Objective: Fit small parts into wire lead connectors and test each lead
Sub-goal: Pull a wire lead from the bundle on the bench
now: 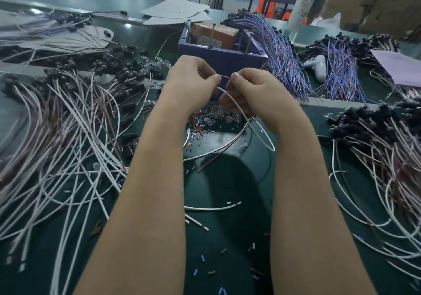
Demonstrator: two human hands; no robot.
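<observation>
Both the left hand (193, 78) and right hand (252, 87) pinch one wire lead (224, 76), stretched crosswise between them, tails looping nearward.

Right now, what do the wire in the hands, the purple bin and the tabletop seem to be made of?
Wire lead: probably plastic-coated wire, matte white and brown; it curves in a loose loop.
Purple bin: likely moulded plastic; smooth, slightly glossy walls.
Tabletop: dark green mat, perhaps rubber or vinyl; dull sheen.

Soft overhead light; glare on the table (216, 140) left of the blue bin (218, 55); wires (68, 135) far left smear; edges bow.
</observation>
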